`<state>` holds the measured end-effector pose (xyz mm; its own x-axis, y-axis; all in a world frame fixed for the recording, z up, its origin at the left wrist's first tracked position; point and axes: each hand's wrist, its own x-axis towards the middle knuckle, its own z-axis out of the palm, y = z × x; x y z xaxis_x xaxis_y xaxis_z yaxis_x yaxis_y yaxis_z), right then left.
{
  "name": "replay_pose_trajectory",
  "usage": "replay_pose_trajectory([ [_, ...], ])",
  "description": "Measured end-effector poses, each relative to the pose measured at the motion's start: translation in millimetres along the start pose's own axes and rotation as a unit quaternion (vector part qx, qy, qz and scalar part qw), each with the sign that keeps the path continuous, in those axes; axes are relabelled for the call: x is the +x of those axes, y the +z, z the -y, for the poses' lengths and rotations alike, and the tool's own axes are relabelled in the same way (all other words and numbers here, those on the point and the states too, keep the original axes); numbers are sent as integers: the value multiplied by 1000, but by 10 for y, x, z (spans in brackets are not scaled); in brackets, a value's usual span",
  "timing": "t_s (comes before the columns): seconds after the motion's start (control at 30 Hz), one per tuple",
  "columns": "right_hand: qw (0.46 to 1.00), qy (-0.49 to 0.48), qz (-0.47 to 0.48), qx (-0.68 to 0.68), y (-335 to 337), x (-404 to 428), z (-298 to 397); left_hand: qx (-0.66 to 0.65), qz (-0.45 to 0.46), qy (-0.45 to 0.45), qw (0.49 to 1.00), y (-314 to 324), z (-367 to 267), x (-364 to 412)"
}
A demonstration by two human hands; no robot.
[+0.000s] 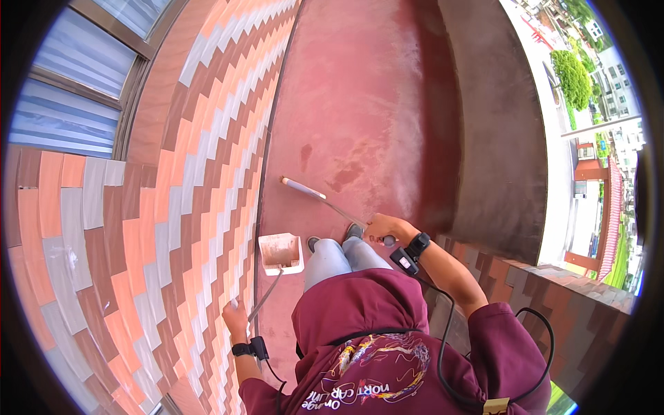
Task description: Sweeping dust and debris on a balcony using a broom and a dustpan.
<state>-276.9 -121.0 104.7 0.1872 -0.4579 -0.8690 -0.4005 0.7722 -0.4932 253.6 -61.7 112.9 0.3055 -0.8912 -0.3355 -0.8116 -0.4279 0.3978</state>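
Observation:
My right hand (pixel 386 229) is closed around the handle of a long-handled broom (pixel 304 188), whose narrow head reaches forward and left over the red floor. Low at the left, my left hand (pixel 236 315) grips the stick of a white long-handled dustpan (pixel 281 254). The dustpan's pan is beside my legs, close to the foot of the tiled wall, and its inside looks brown and stained. Darker patches (pixel 347 174) mark the floor ahead of the broom. Whether the broom's bristles touch the floor I cannot tell.
A wall of orange, grey and brown tiles (pixel 207 207) with a curtained window (pixel 78 88) runs along the left. On the right stands a grey parapet (pixel 498 129), with trees and buildings beyond. My shoes (pixel 354 231) are on the floor between them. Black cables hang from both wrists.

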Motion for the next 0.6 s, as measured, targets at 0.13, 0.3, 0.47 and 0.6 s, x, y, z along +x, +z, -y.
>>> replay_pose_trajectory([
  [0.13, 989, 16, 134, 63, -221, 613, 314, 6, -15, -56, 998, -120, -354, -130],
  [0.3, 821, 243, 284, 432, -316, 1310, 772, 5, -29, -103, 994, -175, -623, -102],
  [0.47, 754, 232, 239, 566, -622, 1902, 894, 22, -33, -117, 992, -137, -597, 102],
  [0.6, 782, 156, 134, 588, -1498, 2089, 959, 10, -10, -160, 987, -131, -877, 371],
])
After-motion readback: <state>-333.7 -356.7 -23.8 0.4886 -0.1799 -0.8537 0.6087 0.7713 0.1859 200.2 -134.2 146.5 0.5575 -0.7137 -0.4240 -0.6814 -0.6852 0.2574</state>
